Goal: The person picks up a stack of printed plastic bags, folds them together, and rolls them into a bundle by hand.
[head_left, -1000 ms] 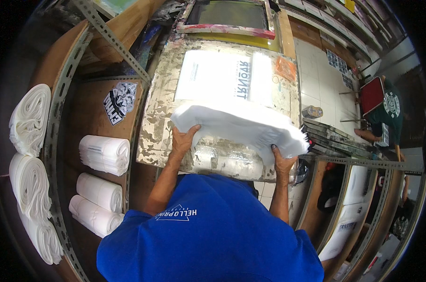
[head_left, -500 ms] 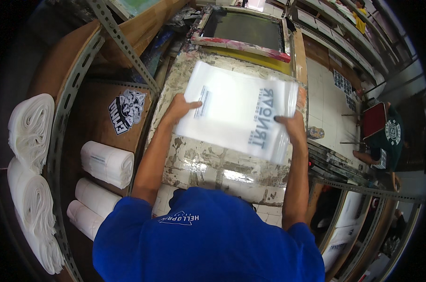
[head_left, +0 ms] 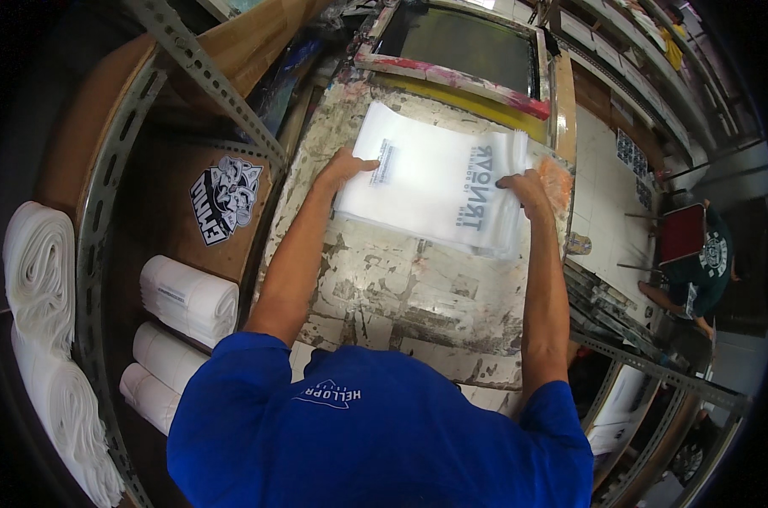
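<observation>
A stack of thin white plastic bags (head_left: 426, 190) with dark printing lies on the worn, paint-stained table (head_left: 392, 313), its sheets slightly uneven along the right edge. My left hand (head_left: 345, 169) grips the stack's left edge, thumb stretched over the top beside a small printed block. At the opposite edge my right hand (head_left: 528, 191) pinches the bags, thumb on top near the large lettering. The undersides of both hands' fingers are hidden by the bags.
Beyond the bags stands a paint-smeared screen-printing frame (head_left: 452, 79) over a yellow board (head_left: 477, 108). Rolled white bags (head_left: 189, 296) fill shelves at left, behind a metal shelf post (head_left: 109, 212). Far right, a person in a dark green shirt (head_left: 710, 262) sits near a red chair (head_left: 682, 234).
The stack has moved away from me on the table, closer to the screen frame, with both hands still on its edges. My view has shifted slightly.
</observation>
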The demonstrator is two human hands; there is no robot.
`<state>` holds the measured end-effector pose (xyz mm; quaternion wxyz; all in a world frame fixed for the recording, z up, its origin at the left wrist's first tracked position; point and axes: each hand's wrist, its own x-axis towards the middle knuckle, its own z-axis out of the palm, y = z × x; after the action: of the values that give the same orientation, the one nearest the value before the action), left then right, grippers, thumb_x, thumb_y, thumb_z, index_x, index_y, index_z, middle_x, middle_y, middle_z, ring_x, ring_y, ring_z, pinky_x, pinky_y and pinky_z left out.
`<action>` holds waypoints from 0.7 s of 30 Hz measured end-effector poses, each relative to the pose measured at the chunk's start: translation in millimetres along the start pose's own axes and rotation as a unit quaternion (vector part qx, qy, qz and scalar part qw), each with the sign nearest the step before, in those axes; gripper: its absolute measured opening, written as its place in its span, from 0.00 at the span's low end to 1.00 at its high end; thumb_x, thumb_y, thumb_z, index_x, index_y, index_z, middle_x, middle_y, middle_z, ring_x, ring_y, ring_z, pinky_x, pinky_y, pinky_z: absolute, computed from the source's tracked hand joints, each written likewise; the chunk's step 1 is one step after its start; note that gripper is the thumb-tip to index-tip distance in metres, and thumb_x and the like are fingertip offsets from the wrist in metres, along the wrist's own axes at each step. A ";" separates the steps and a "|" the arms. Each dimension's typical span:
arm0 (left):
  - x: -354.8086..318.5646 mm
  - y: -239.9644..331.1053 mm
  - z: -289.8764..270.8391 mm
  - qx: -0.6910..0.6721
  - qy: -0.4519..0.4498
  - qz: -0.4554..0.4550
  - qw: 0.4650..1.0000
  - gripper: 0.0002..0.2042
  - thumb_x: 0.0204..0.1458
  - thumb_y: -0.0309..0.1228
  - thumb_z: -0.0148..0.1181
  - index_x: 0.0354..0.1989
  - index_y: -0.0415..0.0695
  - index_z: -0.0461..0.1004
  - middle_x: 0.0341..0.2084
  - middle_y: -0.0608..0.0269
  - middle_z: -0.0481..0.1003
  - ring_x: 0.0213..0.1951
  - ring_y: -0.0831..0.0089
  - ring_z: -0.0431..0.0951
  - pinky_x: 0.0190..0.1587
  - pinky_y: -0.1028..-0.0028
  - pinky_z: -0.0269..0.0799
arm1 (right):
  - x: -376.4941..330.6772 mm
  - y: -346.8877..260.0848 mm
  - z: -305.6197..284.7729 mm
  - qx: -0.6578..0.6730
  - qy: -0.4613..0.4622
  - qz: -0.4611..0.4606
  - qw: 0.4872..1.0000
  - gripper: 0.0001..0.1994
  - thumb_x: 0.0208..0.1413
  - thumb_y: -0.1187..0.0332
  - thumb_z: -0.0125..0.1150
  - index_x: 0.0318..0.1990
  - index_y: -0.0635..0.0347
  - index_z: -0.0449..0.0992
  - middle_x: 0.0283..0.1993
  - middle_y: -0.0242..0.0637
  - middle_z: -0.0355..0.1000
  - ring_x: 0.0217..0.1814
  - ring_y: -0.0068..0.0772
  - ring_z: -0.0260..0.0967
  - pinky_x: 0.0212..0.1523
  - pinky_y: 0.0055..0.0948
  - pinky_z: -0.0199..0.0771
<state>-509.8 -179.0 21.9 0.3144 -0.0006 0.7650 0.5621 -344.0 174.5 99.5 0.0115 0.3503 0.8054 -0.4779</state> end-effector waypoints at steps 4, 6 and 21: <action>7.4 -11.3 2.6 -0.040 -0.010 -0.033 0.999 0.30 0.42 0.31 0.73 0.52 0.25 0.71 0.43 0.41 0.78 0.41 0.57 0.80 0.43 0.65 0.76 | 4.6 8.2 -0.9 0.028 -0.031 -0.008 0.999 0.23 0.37 0.65 0.69 0.36 0.79 0.76 0.29 0.47 0.76 0.26 0.38 0.72 0.27 0.33 0.70; 5.9 -13.2 2.3 -0.007 0.017 -0.026 0.999 0.30 0.42 0.31 0.73 0.51 0.25 0.72 0.43 0.41 0.78 0.41 0.57 0.81 0.43 0.66 0.76 | -4.0 4.7 2.2 0.018 -0.030 -0.022 0.999 0.24 0.36 0.64 0.69 0.36 0.80 0.76 0.29 0.48 0.76 0.27 0.39 0.73 0.28 0.34 0.72; -22.8 19.6 31.6 0.375 0.214 0.045 0.901 0.29 0.35 0.43 0.77 0.44 0.35 0.78 0.42 0.47 0.80 0.45 0.56 0.81 0.48 0.62 0.76 | -2.0 12.3 1.7 -0.031 -0.005 -0.012 0.999 0.25 0.35 0.63 0.67 0.37 0.82 0.76 0.34 0.59 0.77 0.33 0.49 0.78 0.36 0.36 0.76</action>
<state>-483.3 -152.6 44.3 0.0944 0.0308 0.9673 0.2334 -335.9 175.7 89.9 0.0205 0.3379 0.8238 -0.4548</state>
